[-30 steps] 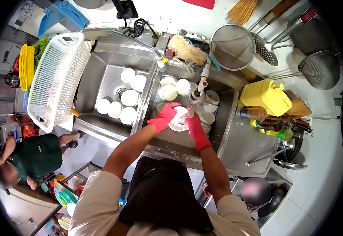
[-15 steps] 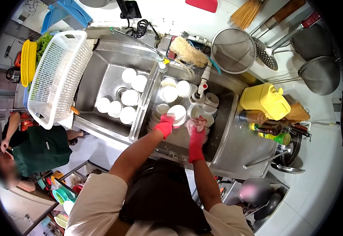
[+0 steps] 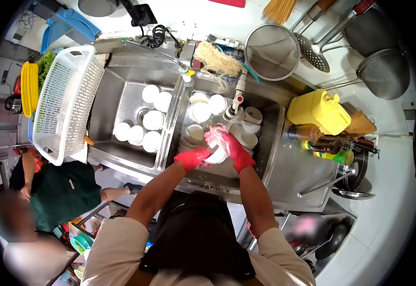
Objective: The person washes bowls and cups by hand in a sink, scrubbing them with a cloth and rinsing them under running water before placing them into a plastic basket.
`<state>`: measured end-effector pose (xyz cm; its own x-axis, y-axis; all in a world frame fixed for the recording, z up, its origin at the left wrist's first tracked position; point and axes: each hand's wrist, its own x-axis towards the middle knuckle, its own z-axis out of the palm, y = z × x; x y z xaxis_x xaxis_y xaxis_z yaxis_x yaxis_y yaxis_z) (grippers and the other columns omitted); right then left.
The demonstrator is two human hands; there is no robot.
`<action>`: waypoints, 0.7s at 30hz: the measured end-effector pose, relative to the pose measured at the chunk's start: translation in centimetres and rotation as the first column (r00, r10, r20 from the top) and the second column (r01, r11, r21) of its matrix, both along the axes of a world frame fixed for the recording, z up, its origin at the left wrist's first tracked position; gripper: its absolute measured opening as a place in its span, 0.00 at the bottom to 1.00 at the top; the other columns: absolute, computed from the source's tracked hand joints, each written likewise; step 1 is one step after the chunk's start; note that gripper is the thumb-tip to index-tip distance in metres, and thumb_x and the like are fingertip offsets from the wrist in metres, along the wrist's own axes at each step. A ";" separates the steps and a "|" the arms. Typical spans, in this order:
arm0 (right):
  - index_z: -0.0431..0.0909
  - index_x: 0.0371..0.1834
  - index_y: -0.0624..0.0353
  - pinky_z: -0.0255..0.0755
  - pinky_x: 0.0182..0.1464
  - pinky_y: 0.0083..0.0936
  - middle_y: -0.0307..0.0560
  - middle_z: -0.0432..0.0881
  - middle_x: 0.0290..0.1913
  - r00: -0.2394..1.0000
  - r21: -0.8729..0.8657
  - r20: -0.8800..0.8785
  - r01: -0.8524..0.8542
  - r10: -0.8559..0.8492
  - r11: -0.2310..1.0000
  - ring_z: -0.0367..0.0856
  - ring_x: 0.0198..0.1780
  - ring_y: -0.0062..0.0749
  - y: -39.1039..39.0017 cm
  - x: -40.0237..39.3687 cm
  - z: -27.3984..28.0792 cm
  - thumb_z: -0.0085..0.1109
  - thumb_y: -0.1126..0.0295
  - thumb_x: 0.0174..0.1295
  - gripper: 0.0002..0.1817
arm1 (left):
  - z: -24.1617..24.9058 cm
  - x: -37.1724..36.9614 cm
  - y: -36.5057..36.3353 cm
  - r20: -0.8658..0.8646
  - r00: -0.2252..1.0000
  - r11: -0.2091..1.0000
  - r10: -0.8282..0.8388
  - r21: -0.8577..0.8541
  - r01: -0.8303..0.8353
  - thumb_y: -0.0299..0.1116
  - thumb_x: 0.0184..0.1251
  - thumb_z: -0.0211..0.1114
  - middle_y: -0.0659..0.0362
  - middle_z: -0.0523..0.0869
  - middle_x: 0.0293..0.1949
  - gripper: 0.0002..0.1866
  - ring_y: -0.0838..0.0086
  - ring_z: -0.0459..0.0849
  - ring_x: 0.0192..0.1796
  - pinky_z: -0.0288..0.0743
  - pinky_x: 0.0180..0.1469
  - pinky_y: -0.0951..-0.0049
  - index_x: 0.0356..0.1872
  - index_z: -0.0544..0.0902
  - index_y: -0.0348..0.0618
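Observation:
Over the right sink basin (image 3: 265, 167), my left hand (image 3: 193, 158), in a red glove, grips a white bowl (image 3: 216, 156) from its left side. My right hand (image 3: 232, 147), also gloved in red, presses a pinkish cloth (image 3: 217, 133) against the same bowl from above and the right. Behind the hands, white bowls (image 3: 201, 111) stand in the basin below the faucet pipe (image 3: 239, 93). More stacked bowls (image 3: 248, 139) are just right of my hands. In the left basin (image 3: 117, 95) sit several white bowls (image 3: 154, 119).
A white basket (image 3: 67, 102) rests left of the sinks. On the right counter are a yellow jug (image 3: 317, 112) and bottles (image 3: 324, 145). Strainers (image 3: 272, 52) hang on the wall. A person in dark green (image 3: 65, 193) is at the lower left.
My right hand has moved left with the cloth onto the bowl, which is now tilted between both hands. The camera view has shifted slightly. Another blurred head shape shows at the lower left.

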<state>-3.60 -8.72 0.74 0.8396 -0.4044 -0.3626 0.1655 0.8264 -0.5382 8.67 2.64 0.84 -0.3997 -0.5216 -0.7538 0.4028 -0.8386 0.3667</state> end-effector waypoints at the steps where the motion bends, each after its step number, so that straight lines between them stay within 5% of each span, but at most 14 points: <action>1: 0.63 0.51 0.65 0.66 0.49 0.27 0.50 0.73 0.46 0.987 0.268 0.080 -0.157 0.140 0.950 0.72 0.46 0.35 -0.3 -0.1 -0.6 0.45 0.62 0.61 0.20 | -0.3 -0.4 0.2 -0.013 0.999 0.999 0.037 0.004 -0.037 0.46 0.61 0.51 0.54 0.82 0.30 0.18 0.77 0.80 0.27 0.63 0.16 0.83 0.43 0.74 0.42; 2: 0.64 0.49 0.65 0.68 0.46 0.29 0.51 0.73 0.45 0.986 -0.326 -0.022 -0.162 0.163 0.931 0.72 0.44 0.37 0.6 0.4 -0.8 0.44 0.61 0.62 0.19 | -0.9 -1.0 0.4 -0.017 0.997 0.997 0.079 0.016 -0.079 0.47 0.60 0.51 0.54 0.82 0.30 0.19 0.75 0.80 0.27 0.64 0.17 0.81 0.42 0.74 0.42; 3: 0.65 0.47 0.64 0.69 0.44 0.30 0.52 0.73 0.43 0.982 -0.786 -0.191 -0.157 0.007 0.598 0.73 0.41 0.39 1.5 1.1 -0.4 0.43 0.59 0.62 0.19 | -1.5 -1.3 0.5 -0.012 0.992 0.992 0.128 0.021 -0.128 0.48 0.60 0.51 0.54 0.82 0.30 0.19 0.74 0.80 0.27 0.65 0.19 0.79 0.41 0.75 0.42; 4: 0.66 0.45 0.63 0.70 0.42 0.30 0.52 0.73 0.41 0.985 -0.207 0.148 0.115 -0.085 0.971 0.73 0.39 0.39 1.8 1.4 -0.1 0.43 0.59 0.62 0.18 | -2.1 -1.4 0.6 0.011 0.981 0.981 0.192 0.024 -0.192 0.49 0.60 0.51 0.54 0.81 0.30 0.20 0.72 0.80 0.28 0.66 0.20 0.77 0.40 0.75 0.42; 5: 0.66 0.43 0.62 0.70 0.40 0.31 0.51 0.73 0.40 0.871 0.524 0.324 0.160 -0.369 0.837 0.74 0.36 0.38 2.2 1.5 0.2 0.42 0.58 0.62 0.17 | -3.0 -1.7 0.9 0.057 0.961 0.962 0.270 0.014 -0.271 0.50 0.59 0.51 0.53 0.81 0.30 0.21 0.71 0.80 0.28 0.67 0.22 0.75 0.40 0.75 0.42; 7: 0.67 0.40 0.59 0.70 0.38 0.32 0.51 0.73 0.37 0.964 -0.391 -0.125 0.168 -0.233 0.905 0.73 0.32 0.40 1.9 1.5 -8.1 0.44 0.58 0.61 0.15 | -5.7 -3.0 0.5 0.299 0.853 0.902 0.429 -0.090 -0.422 0.51 0.59 0.50 0.53 0.81 0.29 0.22 0.68 0.79 0.28 0.69 0.24 0.72 0.38 0.76 0.41; 9: 0.70 0.40 0.61 0.68 0.47 0.31 0.48 0.74 0.41 0.872 0.051 0.016 0.488 -0.490 0.871 0.73 0.42 0.35 4.4 1.3 -1.2 0.46 0.60 0.58 0.16 | -11.7 -5.1 -0.3 0.896 0.204 0.912 0.394 -0.354 -0.208 0.53 0.58 0.50 0.52 0.81 0.29 0.23 0.65 0.79 0.29 0.72 0.27 0.68 0.37 0.77 0.41; 10: 0.68 0.44 0.64 0.64 0.52 0.34 0.52 0.73 0.44 0.917 -0.692 -0.206 0.111 -0.343 0.713 0.72 0.46 0.38 5.0 1.0 -2.0 0.48 0.57 0.56 0.21 | -9.6 -5.9 -0.9 0.883 -0.325 0.918 0.340 -0.386 -0.090 0.47 0.55 0.56 0.49 0.79 0.33 0.19 0.56 0.76 0.32 0.70 0.39 0.60 0.40 0.76 0.42; 11: 0.67 0.47 0.66 0.61 0.56 0.37 0.55 0.72 0.46 0.752 -0.917 -0.383 -0.381 -0.537 0.121 0.70 0.49 0.41 5.6 0.7 -3.2 0.50 0.54 0.54 0.26 | -5.8 -5.4 -1.5 0.883 -0.324 0.918 0.339 -0.386 -0.092 0.47 0.55 0.56 0.49 0.79 0.33 0.19 0.56 0.76 0.32 0.70 0.39 0.60 0.40 0.76 0.42; 13: 0.61 0.55 0.67 0.53 0.61 0.39 0.63 0.66 0.53 0.545 -0.981 -0.170 -0.175 -0.821 0.086 0.64 0.56 0.49 8.0 0.7 -5.8 0.50 0.48 0.49 0.36 | 3.6 -3.4 -2.6 0.894 -0.206 0.918 0.397 -0.383 0.107 0.37 0.49 0.61 0.48 0.78 0.37 0.18 0.56 0.77 0.40 0.67 0.45 0.60 0.42 0.75 0.43; 14: 0.57 0.57 0.66 0.48 0.64 0.41 0.65 0.61 0.57 0.756 -0.931 -0.183 0.071 -0.629 0.357 0.57 0.60 0.54 8.3 0.2 -5.7 0.52 0.47 0.44 0.41 | 6.9 -2.4 -2.8 0.774 -0.209 0.801 0.598 -0.565 0.200 0.31 0.45 0.62 0.48 0.79 0.34 0.18 0.54 0.77 0.37 0.69 0.42 0.59 0.42 0.75 0.44; 16: 0.58 0.57 0.66 0.44 0.65 0.41 0.63 0.61 0.58 0.747 -0.954 -0.281 -0.147 -0.602 0.262 0.57 0.61 0.52 8.2 -0.2 -11.2 0.50 0.48 0.46 0.39 | 2.8 -2.1 -2.2 0.817 -0.099 0.823 0.567 -0.558 0.108 0.31 0.49 0.59 0.48 0.79 0.33 0.16 0.56 0.78 0.35 0.70 0.39 0.62 0.42 0.75 0.43; 19: 0.60 0.55 0.63 0.43 0.64 0.38 0.56 0.63 0.56 0.818 -0.691 -0.233 0.242 -0.527 0.681 0.60 0.59 0.44 8.6 2.1 -8.4 0.40 0.52 0.53 0.31 | -1.1 -1.8 -1.9 0.800 0.017 0.799 0.600 -0.599 -0.048 0.30 0.53 0.57 0.49 0.80 0.32 0.14 0.57 0.79 0.32 0.72 0.35 0.66 0.42 0.75 0.41; 21: 0.62 0.54 0.63 0.48 0.60 0.33 0.52 0.66 0.51 0.778 -0.735 -0.279 0.204 -0.562 0.647 0.62 0.55 0.37 7.9 2.4 -6.2 0.38 0.56 0.56 0.26 | -3.4 -1.4 -1.6 0.753 0.003 0.747 0.658 -0.653 -0.122 0.29 0.52 0.57 0.49 0.81 0.31 0.15 0.56 0.80 0.30 0.73 0.34 0.67 0.43 0.74 0.40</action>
